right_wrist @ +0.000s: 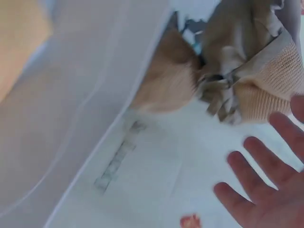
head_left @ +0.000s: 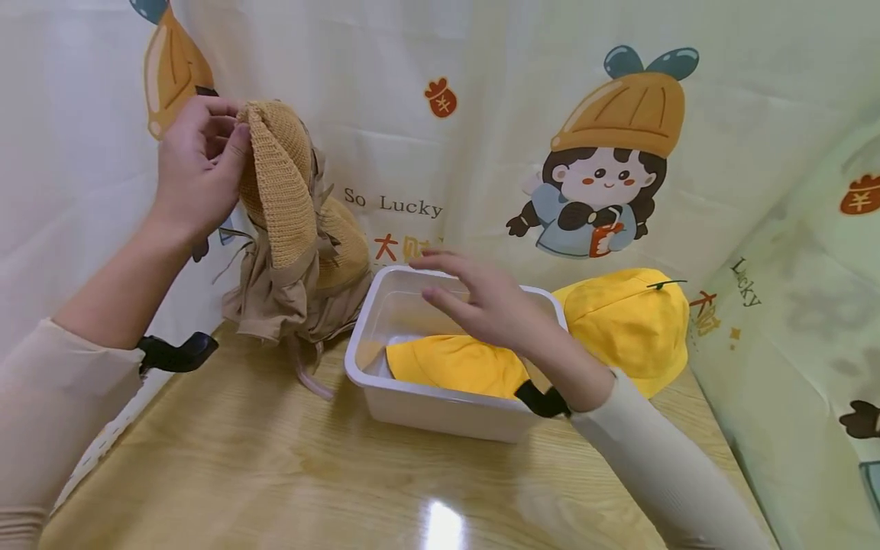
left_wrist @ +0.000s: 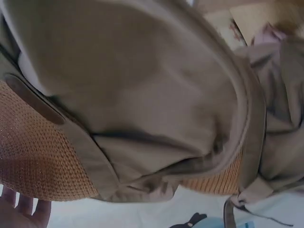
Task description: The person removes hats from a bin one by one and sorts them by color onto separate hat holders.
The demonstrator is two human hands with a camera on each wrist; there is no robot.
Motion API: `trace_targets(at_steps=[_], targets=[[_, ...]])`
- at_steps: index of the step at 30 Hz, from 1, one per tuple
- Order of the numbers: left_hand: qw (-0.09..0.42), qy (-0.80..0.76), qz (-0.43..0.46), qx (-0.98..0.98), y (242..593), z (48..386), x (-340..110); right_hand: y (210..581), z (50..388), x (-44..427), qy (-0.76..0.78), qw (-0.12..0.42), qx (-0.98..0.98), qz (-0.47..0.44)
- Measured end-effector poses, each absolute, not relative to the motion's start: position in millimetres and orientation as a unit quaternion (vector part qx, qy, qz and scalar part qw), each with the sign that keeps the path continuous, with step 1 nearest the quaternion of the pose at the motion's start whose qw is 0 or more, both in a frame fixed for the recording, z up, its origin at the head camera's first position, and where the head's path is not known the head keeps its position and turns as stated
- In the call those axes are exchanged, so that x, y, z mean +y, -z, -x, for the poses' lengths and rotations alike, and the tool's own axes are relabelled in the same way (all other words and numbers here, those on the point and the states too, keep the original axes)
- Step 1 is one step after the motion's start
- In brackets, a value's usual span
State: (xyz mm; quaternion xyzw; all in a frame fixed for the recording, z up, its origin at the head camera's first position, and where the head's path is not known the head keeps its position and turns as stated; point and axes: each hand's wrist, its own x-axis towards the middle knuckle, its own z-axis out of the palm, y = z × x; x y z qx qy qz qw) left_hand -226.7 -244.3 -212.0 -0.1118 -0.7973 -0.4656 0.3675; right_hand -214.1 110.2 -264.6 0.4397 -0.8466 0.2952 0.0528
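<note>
Left hand (head_left: 199,164) pinches tan woven hat (head_left: 285,195) upper left; right hand (head_left: 488,299), fingers spread, hovers near central bin (head_left: 440,416), yellow hat (head_left: 447,363) already inside, yellow bucket hat (head_left: 629,328) still outside.

A pale curtain (head_left: 385,46) printed with a cartoon figure (head_left: 598,176) and red pouches (head_left: 441,98) hangs behind a wood-grain tabletop (head_left: 309,473). A bright reflection (head_left: 444,525) shines on the wood.

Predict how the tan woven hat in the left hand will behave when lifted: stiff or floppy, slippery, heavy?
The tan woven hat will probably flop, since its cloth hangs in loose folds. Its coarse texture suggests little slipping from the left hand. Thin-looking fabric hints that it's light for its size.
</note>
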Motion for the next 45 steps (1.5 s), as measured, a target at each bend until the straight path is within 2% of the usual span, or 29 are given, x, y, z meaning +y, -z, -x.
trace_targets(at_steps=[5, 10, 19, 24, 31, 38, 45], targets=[[0.366, 0.473, 0.119, -0.793, 215, 234, -231, 240, 245, 48, -0.401, 0.106, -0.798, -0.438], [0.364, 0.465, 0.128, -0.796, 216, 238, -221, 220, 268, 6, -0.486, 0.111, -0.774, -0.391], [0.352, 0.453, 0.12, -0.81, 218, 230, -214, 221, 284, -23, -0.548, 0.068, -0.751, -0.362], [0.341, 0.474, 0.121, -0.803, 217, 226, -213, 224, 284, -31, -0.554, 0.078, -0.746, -0.363], [0.348, 0.49, 0.127, -0.789, 219, 223, -214, 226, 282, -46, -0.543, 0.135, -0.744, -0.365], [0.369, 0.48, 0.137, -0.784, 221, 219, -213, 227, 280, -57, -0.514, 0.238, -0.742, -0.359], [0.333, 0.471, 0.169, -0.799, 219, 213, -228, 228, 278, -59, -0.494, 0.29, -0.723, -0.386]])
